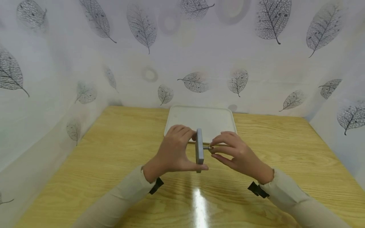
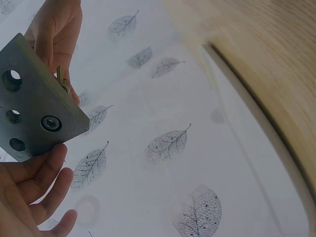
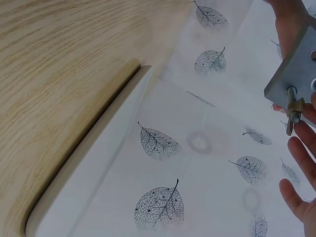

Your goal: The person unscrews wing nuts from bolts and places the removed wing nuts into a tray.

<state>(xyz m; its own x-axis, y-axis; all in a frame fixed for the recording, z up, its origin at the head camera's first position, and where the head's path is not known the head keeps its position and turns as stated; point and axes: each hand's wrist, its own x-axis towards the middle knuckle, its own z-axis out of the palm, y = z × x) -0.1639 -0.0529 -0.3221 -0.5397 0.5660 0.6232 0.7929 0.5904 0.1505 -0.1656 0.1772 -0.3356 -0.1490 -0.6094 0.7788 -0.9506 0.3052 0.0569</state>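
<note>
My left hand (image 1: 175,152) holds a grey metal plate (image 1: 199,147) on edge above the table, thumb at the lower edge and fingers at the upper. The left wrist view shows several round holes in the plate, and a hex-socket bolt head (image 2: 51,123) seated in one of them. From the opposite face the bolt's shank (image 3: 292,93) sticks out with a brass-coloured wing nut (image 3: 295,105) near its end. My right hand (image 1: 235,153) pinches that wing nut with its fingertips; the fingers partly hide it in the head view.
Behind the hands, a white rectangular tray (image 1: 199,118) lies on the wood-grain table (image 1: 128,136). White cloth with a grey leaf print (image 1: 194,57) hangs at the back and on both sides. Each wrist wears a black strap (image 1: 258,190).
</note>
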